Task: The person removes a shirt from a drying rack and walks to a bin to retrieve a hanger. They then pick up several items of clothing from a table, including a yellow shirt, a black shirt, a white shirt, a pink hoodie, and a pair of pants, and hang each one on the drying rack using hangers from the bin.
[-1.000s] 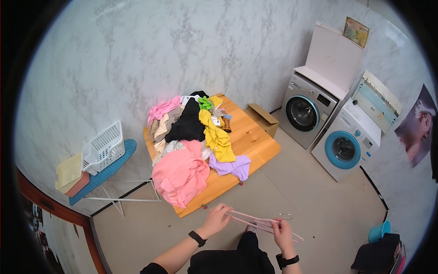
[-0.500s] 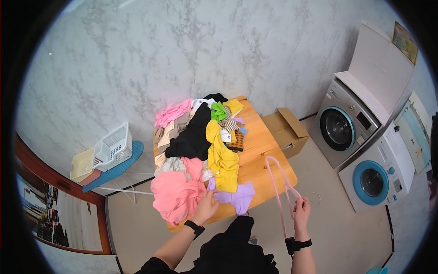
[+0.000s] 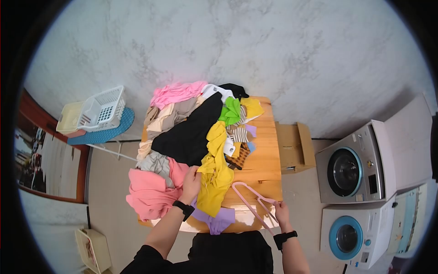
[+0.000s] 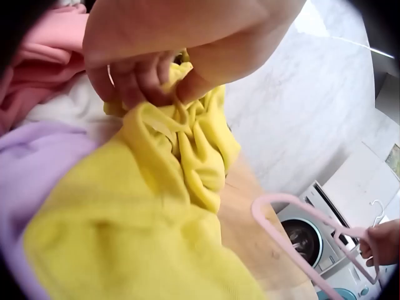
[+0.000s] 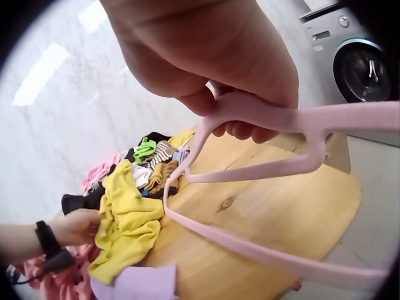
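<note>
A pink hanger [image 3: 248, 201] is gripped by my right hand [image 3: 283, 215] at the table's front right; the right wrist view shows my fingers curled round the hanger [image 5: 250, 112]. My left hand [image 3: 191, 185] is at the left edge of a yellow garment [image 3: 214, 182]. In the left wrist view the fingers of my left hand [image 4: 187, 44] pinch the bunched yellow cloth [image 4: 200, 150]. Beside it lie a black garment [image 3: 191, 132], a salmon-pink one [image 3: 150, 196] and a lilac one [image 3: 219, 220].
The wooden table [image 3: 262, 160] also bears socks [image 3: 240, 134], a green cloth [image 3: 230, 111] and a pink one [image 3: 175, 93]. A cardboard box [image 3: 292, 150] stands to its right, near two washing machines [image 3: 351, 173]. Baskets [image 3: 102, 109] rest on an ironing board [image 3: 123, 125] at the left.
The view has swung and come closer to the table. My left hand has left the hanger and taken hold of the yellow garment; my right hand has kept the hanger, now over the table's edge.
</note>
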Demonstrator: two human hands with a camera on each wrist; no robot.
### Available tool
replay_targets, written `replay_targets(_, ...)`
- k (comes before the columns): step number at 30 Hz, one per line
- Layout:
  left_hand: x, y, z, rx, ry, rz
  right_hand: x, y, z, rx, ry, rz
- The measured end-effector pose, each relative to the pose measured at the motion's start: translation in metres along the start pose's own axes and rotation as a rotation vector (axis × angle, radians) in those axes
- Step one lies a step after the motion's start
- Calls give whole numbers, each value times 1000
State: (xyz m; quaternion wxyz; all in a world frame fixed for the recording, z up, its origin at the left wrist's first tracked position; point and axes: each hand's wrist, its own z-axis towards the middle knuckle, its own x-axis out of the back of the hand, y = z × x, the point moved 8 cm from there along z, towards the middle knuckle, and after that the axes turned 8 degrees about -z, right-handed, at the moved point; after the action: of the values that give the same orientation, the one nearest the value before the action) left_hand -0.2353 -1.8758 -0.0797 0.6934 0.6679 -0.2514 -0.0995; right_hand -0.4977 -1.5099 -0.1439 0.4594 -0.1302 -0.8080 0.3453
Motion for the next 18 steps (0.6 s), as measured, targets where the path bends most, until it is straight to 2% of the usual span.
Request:
replay_targets(1, 11, 9, -1, 7, 28, 18, -9, 2, 16, 27, -34, -38)
replay_targets(3, 40, 68, -15, -8, 148, -230, -29, 4, 46, 72, -90, -68)
replay_targets(5, 60, 107, -29, 43, 217, -304, -37, 1, 65, 148, -48, -305)
replay_targets(7, 71, 149, -54, 86, 310, -379, -45, -16, 74, 215, -76, -289)
replay_targets(9, 77, 209, -83, -128, 467, -222, -56, -31, 71, 286, -112, -254)
replay_targets(11, 76, 227, -112, -191, 548, -240, -58, -44, 69, 432, -38, -323)
replay_targets(12, 76, 239, -133, -256, 626, -313, -60, -51, 67, 465, -71, -313)
replay_targets(13, 74, 250, -155, -323, 695, -382, -51, -74, 54, 591, 31, -346)
replay_targets(14, 68, 259, -176, -335, 677, -395, -44, -97, 39, 713, 138, -371)
replay_targets(16, 56, 267, -212, -323, 731, -390, -74, -123, 20, 685, -407, 29)
replay_targets(18, 43, 276, -236, -310, 769, -405, -87, -160, -27, 620, -747, 217)
